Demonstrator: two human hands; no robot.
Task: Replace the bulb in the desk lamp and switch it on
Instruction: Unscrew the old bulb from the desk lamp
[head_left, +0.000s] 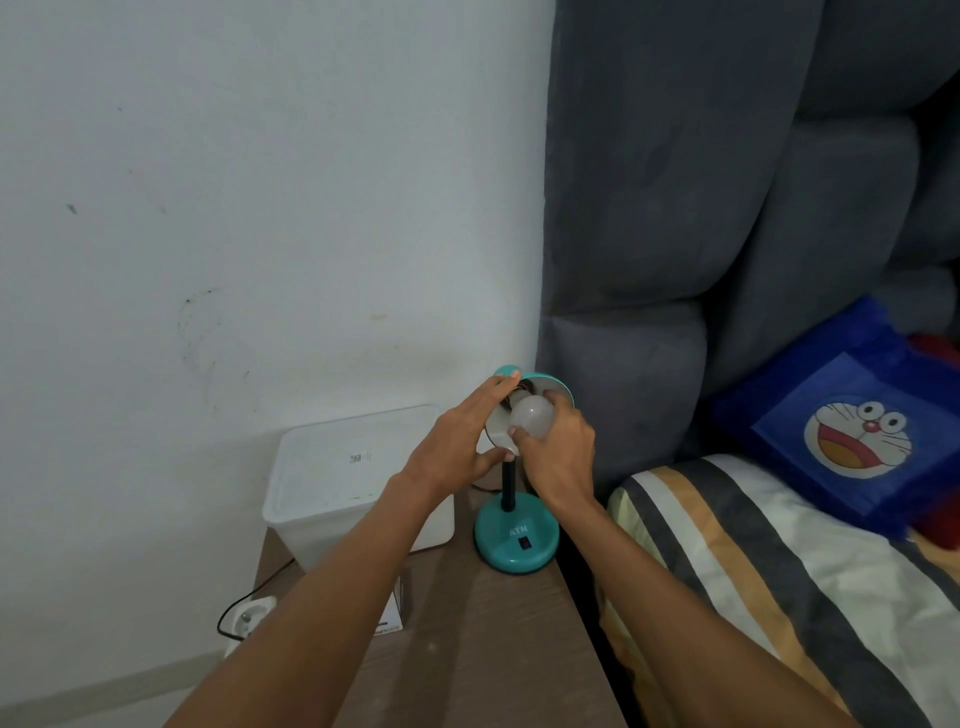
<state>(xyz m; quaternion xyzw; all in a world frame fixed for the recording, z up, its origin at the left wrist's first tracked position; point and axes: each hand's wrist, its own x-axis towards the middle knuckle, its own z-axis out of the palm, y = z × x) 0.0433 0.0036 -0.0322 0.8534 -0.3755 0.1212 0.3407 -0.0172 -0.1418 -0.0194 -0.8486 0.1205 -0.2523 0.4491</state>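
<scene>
A teal desk lamp stands at the back right corner of the wooden bedside table (493, 649), its round base (514, 543) carrying a black rocker switch (525, 543). The lamp shade (551, 385) is tipped toward me. My left hand (457, 441) grips the shade's left rim, fingers over the top and thumb under. A white frosted bulb (531, 418) sits in the mouth of the shade, and my right hand (558, 457) is wrapped around it from the right. The bulb is unlit. The socket is mostly hidden behind the bulb and fingers.
A white plastic lidded box (353, 483) stands left of the lamp. A small white carton (392, 613) lies by the table's left edge. A power strip (249, 618) with a black cord is on the floor. A grey padded headboard (675, 260), striped bedding and a blue cartoon pillow (852, 431) lie right.
</scene>
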